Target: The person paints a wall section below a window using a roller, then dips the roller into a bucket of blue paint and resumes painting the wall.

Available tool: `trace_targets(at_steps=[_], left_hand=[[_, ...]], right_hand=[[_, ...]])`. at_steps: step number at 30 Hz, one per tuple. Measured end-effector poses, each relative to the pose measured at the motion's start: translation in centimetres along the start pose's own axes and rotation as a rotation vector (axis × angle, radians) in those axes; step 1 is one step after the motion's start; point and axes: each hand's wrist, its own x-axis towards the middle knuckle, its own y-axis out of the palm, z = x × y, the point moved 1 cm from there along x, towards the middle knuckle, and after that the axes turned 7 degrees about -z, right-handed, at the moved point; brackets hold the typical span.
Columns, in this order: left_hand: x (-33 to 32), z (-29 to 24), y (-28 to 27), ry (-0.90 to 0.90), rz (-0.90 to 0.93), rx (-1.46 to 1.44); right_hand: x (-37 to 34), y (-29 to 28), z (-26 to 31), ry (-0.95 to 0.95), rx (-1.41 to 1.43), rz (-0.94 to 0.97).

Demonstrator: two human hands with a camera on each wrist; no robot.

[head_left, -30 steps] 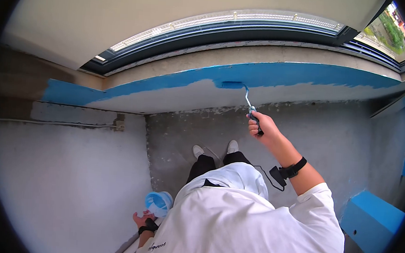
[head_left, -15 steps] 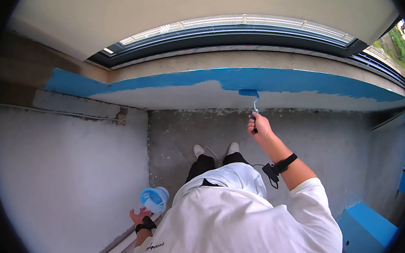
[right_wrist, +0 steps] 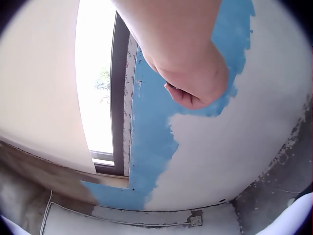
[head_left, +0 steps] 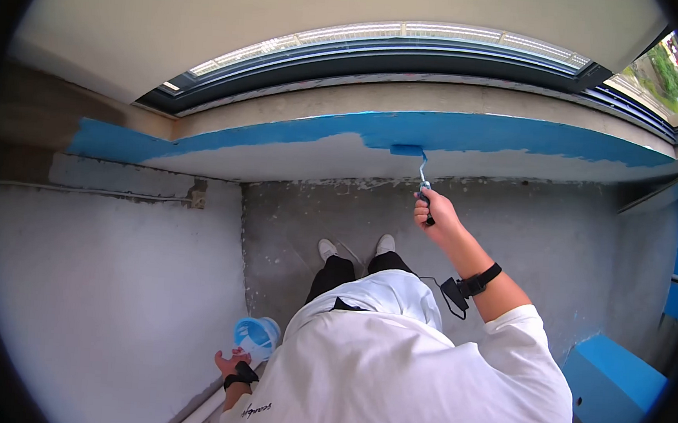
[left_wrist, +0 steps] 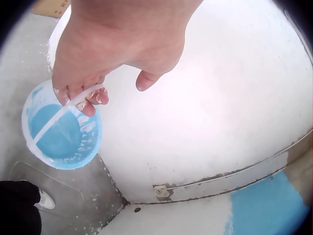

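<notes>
My right hand [head_left: 437,212] grips the handle of a paint roller [head_left: 406,149], its blue sleeve lying on the wall at the lower edge of the blue paint [head_left: 470,134]. In the right wrist view that hand [right_wrist: 193,81] has its fingers curled, and the roller is hidden behind it. Low on the left, my left hand [head_left: 233,360] holds a bucket [head_left: 258,335] by its handle. Seen from the left wrist, the white handle [left_wrist: 56,120] runs through hooked fingers with pale paint on them, the thumb held apart. Light blue paint [left_wrist: 56,132] lies inside the bucket.
Above the painted band runs a bare sill [head_left: 347,94] under a dark window frame [head_left: 397,58]. A white wall [head_left: 107,274] with a socket [head_left: 197,199] stands at left. Behind me on the right is a blue box-like block [head_left: 613,388]. White pipes [head_left: 203,414] lie beside the left arm.
The roller has shifted right and slightly down along the wall, to the blue paint's lower edge. My left hand still holds the bucket at my side; the head view has tilted slightly.
</notes>
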Motion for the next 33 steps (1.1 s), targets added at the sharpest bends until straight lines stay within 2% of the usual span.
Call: trace_targets(at_steps=[3,6,9,12,14,15,17,21,30,33], left_hand=[[-1.3,0.0,0.9,-0.027,-0.047,-0.023],[-1.6,-0.4,1.2,-0.035,0.045,0.039],[-1.9,-0.2,1.6,-0.007,0.008,0.013],[-2.3,0.1,2.2,-0.001,0.035,0.011],[-2.4,0.2,2.7,-0.005,0.046,0.017],[-2.0,-0.2,3.5,-0.010,0.045,0.022],[-2.0,-0.1,4.0,0.088,0.051,0.078],[-0.2,-1.3,4.7,0.035,0.074,0.136],[3.5,-1.8,7.0,-0.054,0.030,0.110],[5.0,-2.2,7.9,-0.062,0.123,0.192]], right_hand=[[3.2,0.2,-0.2,0.020,0.021,-0.043],[3.8,-0.3,-0.7,0.013,-0.015,-0.060],[1.1,-1.6,-0.7,-0.009,-0.035,0.023],[-2.4,-1.5,-0.5,-0.063,-0.070,0.034],[-2.2,-0.9,-0.5,-0.058,-0.083,0.018],[-1.7,-0.1,-0.7,-0.056,-0.088,-0.004],[0.4,0.0,-0.7,-0.035,-0.062,-0.021],[3.7,-1.2,-1.1,-0.007,-0.080,-0.021],[-5.5,-0.6,0.0,-0.056,-0.105,0.004],[-8.4,0.5,-0.5,-0.113,-0.130,-0.019]])
